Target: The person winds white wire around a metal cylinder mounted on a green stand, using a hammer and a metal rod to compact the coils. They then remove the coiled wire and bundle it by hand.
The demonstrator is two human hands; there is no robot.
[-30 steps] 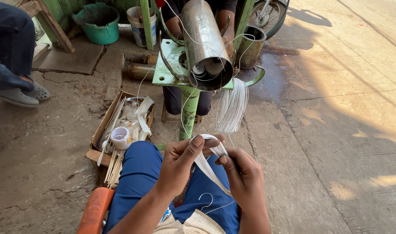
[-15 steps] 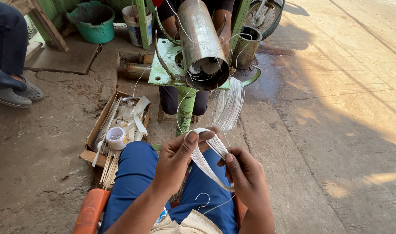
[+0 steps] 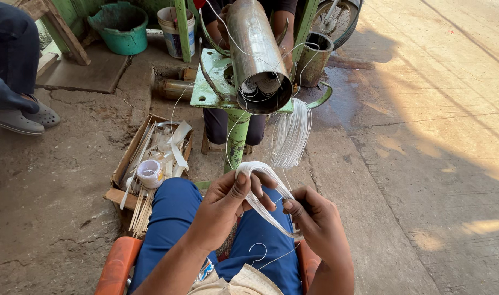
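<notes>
Head view: I see the metal tube [image 3: 256,52] on its green stand [image 3: 236,139]. Just below the tube, above my blue trousers, my left hand [image 3: 222,210] and right hand [image 3: 318,224] each pinch the white strand loop [image 3: 260,199], stretched between their fingers.

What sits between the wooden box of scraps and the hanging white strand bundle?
In the head view, the green post of the metal stand sits between the wooden box and the hanging white strand bundle.
</notes>
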